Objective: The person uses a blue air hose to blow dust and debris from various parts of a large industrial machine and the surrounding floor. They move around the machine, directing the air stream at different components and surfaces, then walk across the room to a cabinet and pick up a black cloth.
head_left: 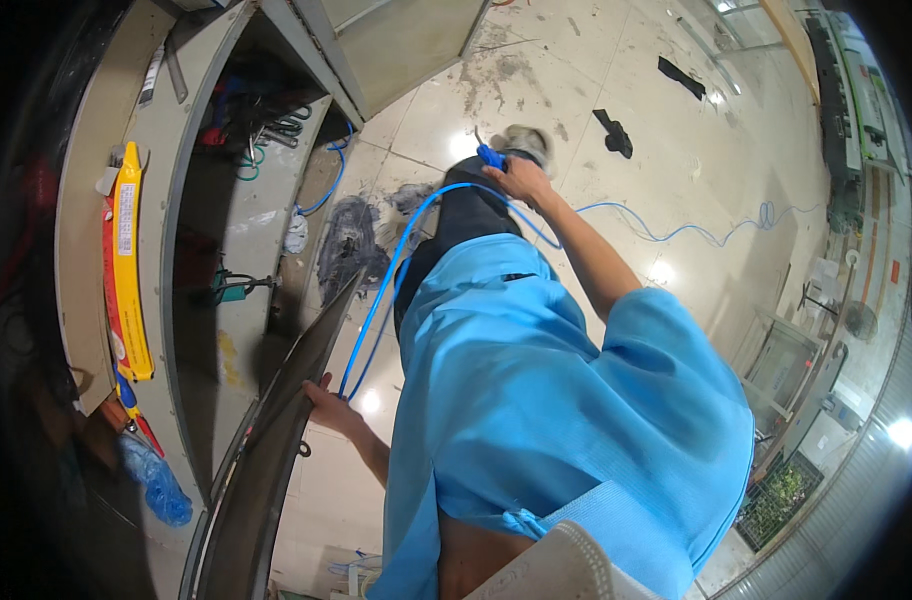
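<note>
My right hand (522,181) is closed around a blue air blow gun (490,156) with a thin metal nozzle, held low over my leg. A blue air hose (388,272) loops from it, across my legs and toward my left side. My left hand (333,410) grips the edge of a dark cabinet door (294,425); part of its fingers is hidden behind the panel. Left of the door stands a grey metal cabinet (246,235), where green-handled tools (276,130) lie on an upper shelf and a green clamp-like tool (238,286) lies below.
On the cabinet's top lie a yellow-and-red package (126,260), a screwdriver (136,410) and blue plastic film (158,482). Dark smears (354,245) mark the tiled floor. Two black cloth scraps (613,133) lie ahead. More blue hose (666,234) trails right.
</note>
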A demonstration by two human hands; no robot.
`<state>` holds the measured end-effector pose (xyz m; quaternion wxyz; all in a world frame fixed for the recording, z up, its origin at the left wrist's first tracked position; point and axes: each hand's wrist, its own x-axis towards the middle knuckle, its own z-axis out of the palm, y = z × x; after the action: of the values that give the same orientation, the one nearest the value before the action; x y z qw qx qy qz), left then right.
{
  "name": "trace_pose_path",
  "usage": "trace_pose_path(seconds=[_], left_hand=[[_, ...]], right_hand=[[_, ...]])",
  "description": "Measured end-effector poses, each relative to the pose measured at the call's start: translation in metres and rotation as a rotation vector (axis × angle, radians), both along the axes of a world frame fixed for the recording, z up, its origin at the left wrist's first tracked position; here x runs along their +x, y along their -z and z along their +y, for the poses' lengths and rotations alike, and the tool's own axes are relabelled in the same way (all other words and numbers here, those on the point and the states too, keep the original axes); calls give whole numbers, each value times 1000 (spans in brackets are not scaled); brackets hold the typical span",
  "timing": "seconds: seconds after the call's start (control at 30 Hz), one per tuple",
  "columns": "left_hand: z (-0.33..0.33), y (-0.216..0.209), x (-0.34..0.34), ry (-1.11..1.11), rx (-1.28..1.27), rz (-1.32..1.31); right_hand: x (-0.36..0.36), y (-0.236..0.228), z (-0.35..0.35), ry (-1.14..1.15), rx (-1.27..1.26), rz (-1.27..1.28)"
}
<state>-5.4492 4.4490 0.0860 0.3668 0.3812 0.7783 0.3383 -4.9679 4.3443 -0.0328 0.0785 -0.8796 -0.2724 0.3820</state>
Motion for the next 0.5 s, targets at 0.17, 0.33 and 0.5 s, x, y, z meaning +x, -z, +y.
trace_pose_path(seconds=[0.17, 0.33, 0.5], left_hand=[[34, 7, -2, 29, -147, -55], [70, 12, 1, 39, -25, 43], [118, 17, 0, -78, -14, 307]], right_hand=[[-22, -11, 46, -192, 21, -10], [-22, -13, 14, 51, 261, 71], [78, -15, -15, 446, 372, -168]])
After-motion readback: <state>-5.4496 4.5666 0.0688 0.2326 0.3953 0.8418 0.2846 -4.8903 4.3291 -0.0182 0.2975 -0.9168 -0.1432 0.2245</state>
